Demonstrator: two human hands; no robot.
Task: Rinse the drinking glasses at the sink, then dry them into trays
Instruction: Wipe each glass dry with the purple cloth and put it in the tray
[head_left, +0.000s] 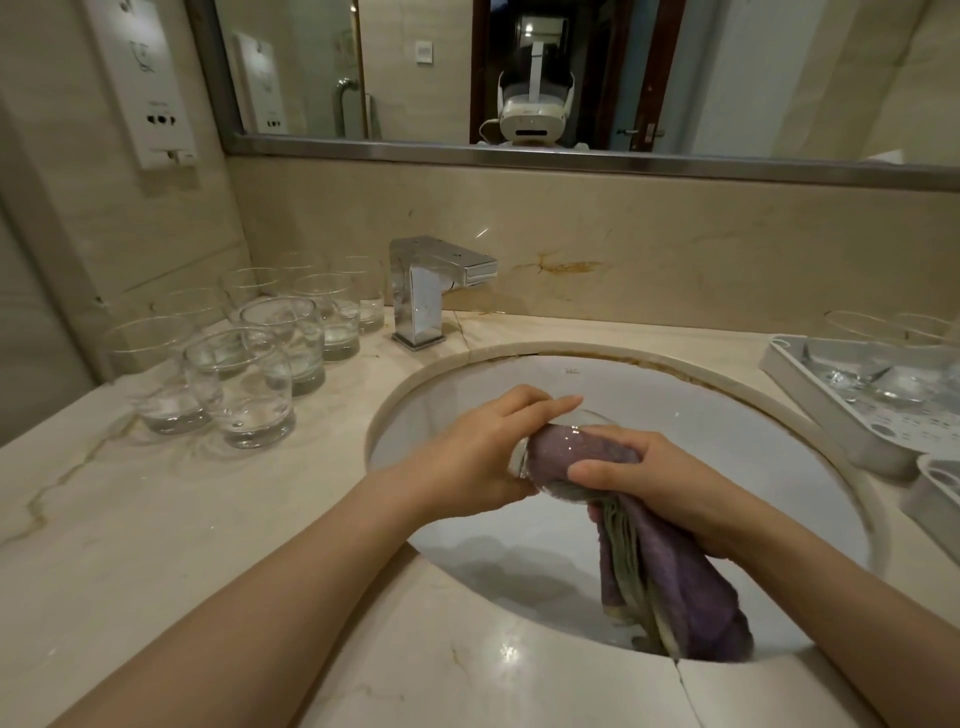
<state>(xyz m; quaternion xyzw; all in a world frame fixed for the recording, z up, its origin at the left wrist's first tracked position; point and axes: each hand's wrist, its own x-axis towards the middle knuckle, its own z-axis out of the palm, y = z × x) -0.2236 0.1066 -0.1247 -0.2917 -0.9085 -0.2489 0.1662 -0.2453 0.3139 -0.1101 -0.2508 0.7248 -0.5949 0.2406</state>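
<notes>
Over the white sink basin (675, 395) my left hand (483, 447) grips a clear drinking glass (540, 447) lying on its side, mouth to the right. A purple cloth (670, 571) is stuffed into the glass and hangs down into the basin. My right hand (660, 483) grips the cloth at the glass's mouth. Several clear glasses (249, 358) stand upright on the marble counter at the left. A white tray (831, 410) on the right holds two glasses (878, 358).
A chrome faucet (431, 286) stands behind the basin, with no water running. A second white tray's corner (935, 493) shows at the right edge. A mirror runs along the back wall, and a wall-mounted socket panel (150, 83) hangs at the upper left.
</notes>
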